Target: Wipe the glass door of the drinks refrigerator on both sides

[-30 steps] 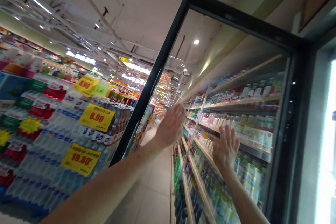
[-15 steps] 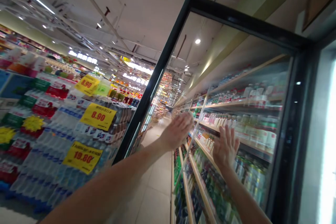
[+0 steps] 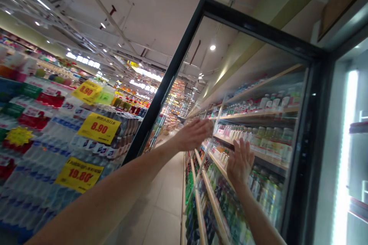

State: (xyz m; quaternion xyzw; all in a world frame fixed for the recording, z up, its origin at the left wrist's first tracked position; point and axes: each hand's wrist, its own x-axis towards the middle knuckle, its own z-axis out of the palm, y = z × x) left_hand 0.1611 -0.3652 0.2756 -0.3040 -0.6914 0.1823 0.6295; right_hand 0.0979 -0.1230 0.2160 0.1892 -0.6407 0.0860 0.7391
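Note:
A glass door (image 3: 253, 26) with a black frame stands open in front of me. My left hand (image 3: 194, 134) reaches to the pane with its fingers stretched out and lying fairly flat. A pale blur at its fingertips is too unclear to name. Lower and to the right, my right hand (image 3: 240, 162) is raised at the glass, palm flat and fingers slightly apart. Whether each palm presses on the glass cannot be made out. Bottled drinks (image 3: 268, 143) on shelves show through or in the pane behind both hands.
At right is a lit cooler interior (image 3: 345, 153) beside the door's hinge side. Stacked packs of bottles (image 3: 48, 160) with yellow price signs (image 3: 99, 127) stand at left. A tiled aisle floor (image 3: 161, 203) runs between the stacks and the shelves.
The view has shifted a little, so the door and stacks sit further left and more of the cooler shows. Both hands stay at the pane, the left one slightly less blurred.

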